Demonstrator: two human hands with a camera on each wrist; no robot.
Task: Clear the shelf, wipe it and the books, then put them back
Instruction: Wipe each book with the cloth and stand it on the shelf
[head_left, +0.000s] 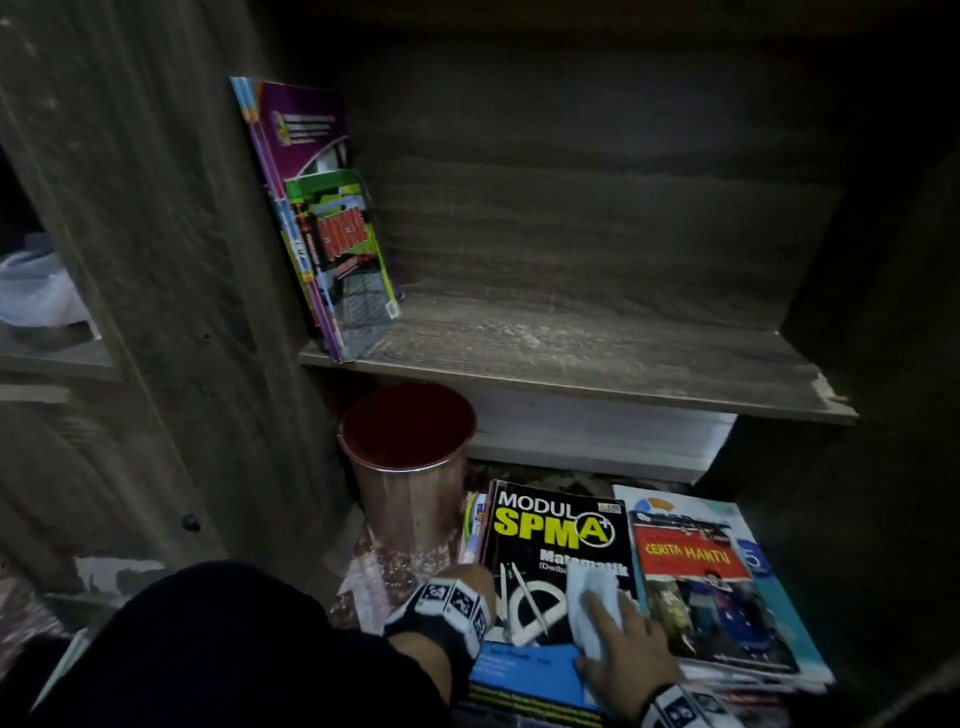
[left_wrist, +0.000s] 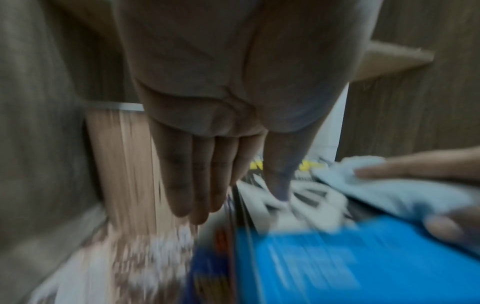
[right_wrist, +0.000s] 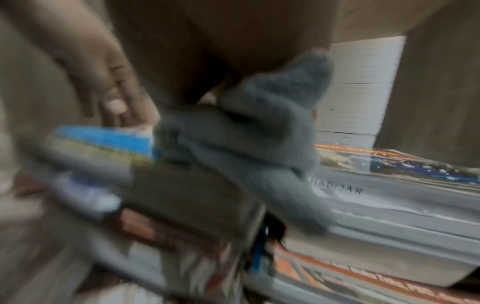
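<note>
On the floor below the shelf lies a black "MODUL SPM" maths book on top of a stack. My right hand grips a pale bunched cloth and presses it on the book's cover, near its blue lower panel. My left hand is at the book's left edge. Its thumb rests on the cover and its fingers point straight down beside the stack. The wooden shelf board above is bare except for a few thin books leaning against its left wall. Both wrist views are blurred; the cloth fills the right one.
A second stack topped by a "Cerita Hantu" book lies right of the black book. A copper-coloured bin stands on the floor to the left, close to my left hand. Cabinet walls close in both sides. My dark-clothed knee is at the lower left.
</note>
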